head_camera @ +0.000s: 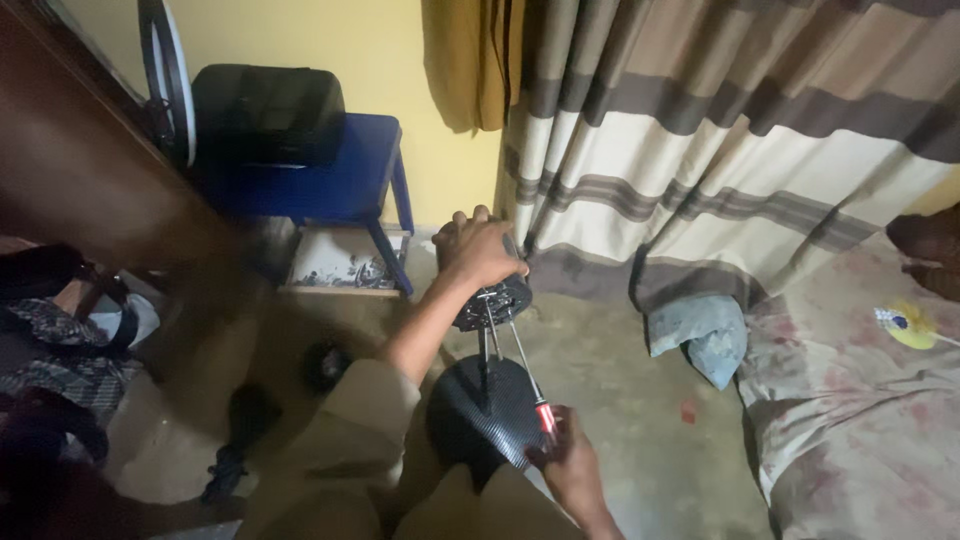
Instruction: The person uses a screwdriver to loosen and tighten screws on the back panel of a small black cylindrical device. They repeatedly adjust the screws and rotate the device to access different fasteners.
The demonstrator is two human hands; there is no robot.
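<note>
I see my left hand (480, 250) clamped over the top of a small black round head (492, 300), fingers curled down around its rim. Thin metal rods run from that head down into a dark dome-shaped shell (480, 420) with a fine woven, carbon-like pattern, which sits low between my knees above the concrete floor (620, 390). My right hand (572, 462) pinches a screwdriver (530, 385) by its red handle; the slim shaft slants up toward the round head. A blue stool (330, 170) stands by the yellow wall, and a striped curtain (720, 150) hangs to the right.
</note>
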